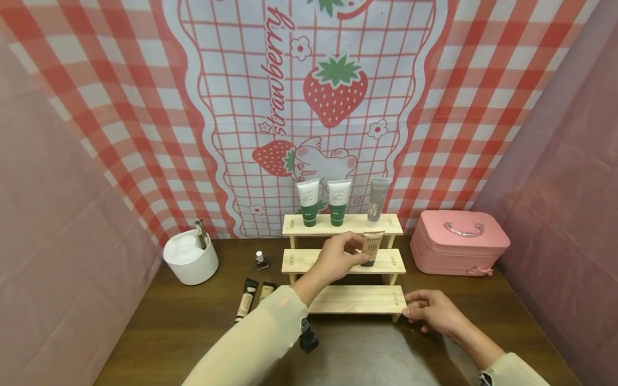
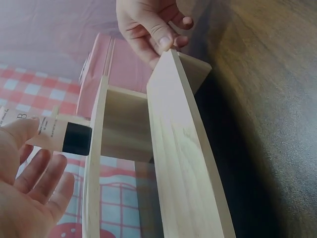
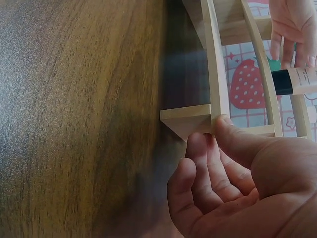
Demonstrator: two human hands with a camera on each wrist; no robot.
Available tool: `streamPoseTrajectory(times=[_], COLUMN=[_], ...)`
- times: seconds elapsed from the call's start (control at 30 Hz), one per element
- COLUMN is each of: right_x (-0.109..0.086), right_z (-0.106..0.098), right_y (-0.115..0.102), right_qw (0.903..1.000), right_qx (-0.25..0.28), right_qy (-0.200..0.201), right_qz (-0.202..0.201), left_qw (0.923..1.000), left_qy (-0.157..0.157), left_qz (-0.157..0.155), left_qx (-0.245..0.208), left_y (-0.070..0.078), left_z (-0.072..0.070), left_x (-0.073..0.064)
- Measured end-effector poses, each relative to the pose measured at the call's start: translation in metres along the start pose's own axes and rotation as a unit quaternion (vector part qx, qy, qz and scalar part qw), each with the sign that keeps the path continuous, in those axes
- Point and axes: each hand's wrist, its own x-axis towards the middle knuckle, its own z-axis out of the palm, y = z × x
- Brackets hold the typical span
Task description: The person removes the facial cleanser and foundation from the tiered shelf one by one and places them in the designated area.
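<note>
The left hand (image 1: 338, 256) is pinching a tan tube (image 1: 372, 245), cap (image 2: 77, 139) down at the middle board (image 1: 301, 260). Nearer and to that hand's right, the right hand (image 1: 433, 313) is gripping the bottom board (image 1: 357, 298) between thumb and curled fingers. Three tubes (image 1: 339, 202) are standing beyond the left hand.

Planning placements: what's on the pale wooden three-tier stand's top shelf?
Two white-and-green plastic tubes and one grey plastic tube; the shelf right behind them is hidden.

Squeeze tubes (image 1: 339, 201) atop display stand (image 1: 357, 299), BB cream tube (image 1: 371, 246) at middle tier (image 1: 300, 260), vanity case (image 1: 458, 249) right, organizer (image 1: 191, 264) left
</note>
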Motion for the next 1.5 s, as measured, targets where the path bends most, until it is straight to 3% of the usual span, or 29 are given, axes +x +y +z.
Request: streamPoseTrajectory(times=[0.43, 0.7, 0.87, 1.07, 1.5], right_x=[0.002, -0.007, -0.009, -0.007, 0.001], right_z=[0.004, 0.002, -0.001, 0.000, -0.003], right_y=[0.001, 0.003, 0.002, -0.001, -0.001], right_qw=[1.0000, 0.9999, 0.9999, 0.9999, 0.9998], right_qx=[-0.003, -0.010, -0.009, -0.009, -0.010], right_qy=[-0.006, -0.007, -0.004, -0.006, -0.015], right_qz=[-0.005, -0.007, -0.004, -0.002, -0.008], left_qw=[0.9997, 0.9998, 0.9994, 0.9981, 0.9878], left_qy=[0.016, 0.017, 0.026, 0.056, 0.147], left_qz=[0.002, -0.001, 0.016, 0.026, -0.047], left_qx=[0.020, 0.006, -0.019, 0.003, 0.020], left_y=[-0.001, -0.001, -0.003, -0.018, -0.097], left_z=[0.000, -0.009, -0.033, -0.073, -0.155], left_x=[-0.003, -0.020, -0.039, -0.073, -0.146])
